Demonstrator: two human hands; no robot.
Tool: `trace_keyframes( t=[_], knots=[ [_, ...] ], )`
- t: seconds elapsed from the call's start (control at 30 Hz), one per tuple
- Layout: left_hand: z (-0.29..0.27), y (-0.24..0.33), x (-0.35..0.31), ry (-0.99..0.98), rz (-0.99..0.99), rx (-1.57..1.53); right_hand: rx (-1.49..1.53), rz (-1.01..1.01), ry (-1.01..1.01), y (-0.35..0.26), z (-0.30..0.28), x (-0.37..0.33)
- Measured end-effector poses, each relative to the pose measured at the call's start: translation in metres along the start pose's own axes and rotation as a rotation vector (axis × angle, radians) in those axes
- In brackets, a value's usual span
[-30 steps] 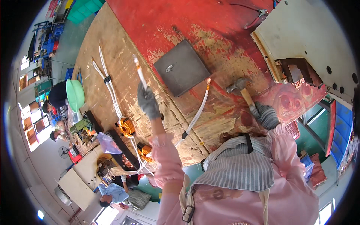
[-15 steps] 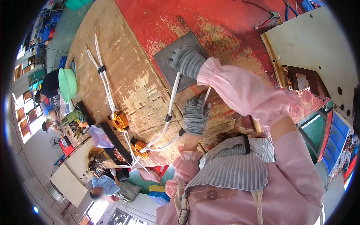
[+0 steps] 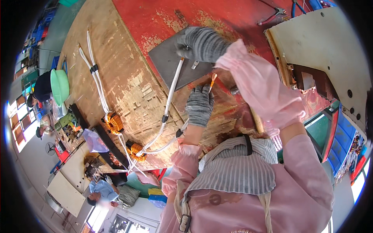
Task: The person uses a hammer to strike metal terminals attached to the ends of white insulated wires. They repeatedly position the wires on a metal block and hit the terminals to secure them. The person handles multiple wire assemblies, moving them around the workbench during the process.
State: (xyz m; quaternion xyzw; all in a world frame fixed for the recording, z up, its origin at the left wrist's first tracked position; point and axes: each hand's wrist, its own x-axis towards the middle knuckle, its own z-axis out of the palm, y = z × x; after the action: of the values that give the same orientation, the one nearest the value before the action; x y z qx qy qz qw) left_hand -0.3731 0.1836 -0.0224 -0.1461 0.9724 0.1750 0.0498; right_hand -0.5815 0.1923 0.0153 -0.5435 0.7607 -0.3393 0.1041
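My left hand [image 3: 200, 105], in a grey striped knit glove, is closed around a white cable whose bare copper strands [image 3: 213, 80] stick out beyond the fingers. My right hand [image 3: 204, 43], gloved the same way, hovers over a dark metal plate [image 3: 163, 58] with its fingers curled; what they hold, if anything, is hidden. Just below those fingertips ends a second white cable [image 3: 174, 83], copper showing at its tip. A small silvery metal piece [image 3: 195, 65] lies on the plate. Both cables lead back to a copper-wound ring coil [image 3: 136, 151].
A second ring coil [image 3: 114, 123] with paired white cables lies to the left. A hammer with a wooden handle [image 3: 256, 119] rests under my right forearm. Red-handled pliers [image 3: 272, 16] lie at the far right, near a large pale metal panel [image 3: 318, 42]. Other people sit beyond the table's left edge.
My right hand has lifted up and right, uncovering the second cable's copper tip and the small metal piece. The bare strands by my left hand now show, fanned out. The whole view has shifted slightly.
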Motion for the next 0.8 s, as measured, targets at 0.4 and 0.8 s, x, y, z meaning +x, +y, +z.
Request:
trace_keyframes(
  t=[0.4, 0.8],
  knots=[
    [-0.005, 0.006, -0.004, -0.079, -0.231, -0.677, -0.079, 0.136, -0.052, 0.018, 0.019, -0.074],
    [-0.053, 0.040, -0.011, -0.402, -0.410, -1.289, 0.951, 0.388, 0.246, -0.037, -0.009, -0.214]
  ],
)
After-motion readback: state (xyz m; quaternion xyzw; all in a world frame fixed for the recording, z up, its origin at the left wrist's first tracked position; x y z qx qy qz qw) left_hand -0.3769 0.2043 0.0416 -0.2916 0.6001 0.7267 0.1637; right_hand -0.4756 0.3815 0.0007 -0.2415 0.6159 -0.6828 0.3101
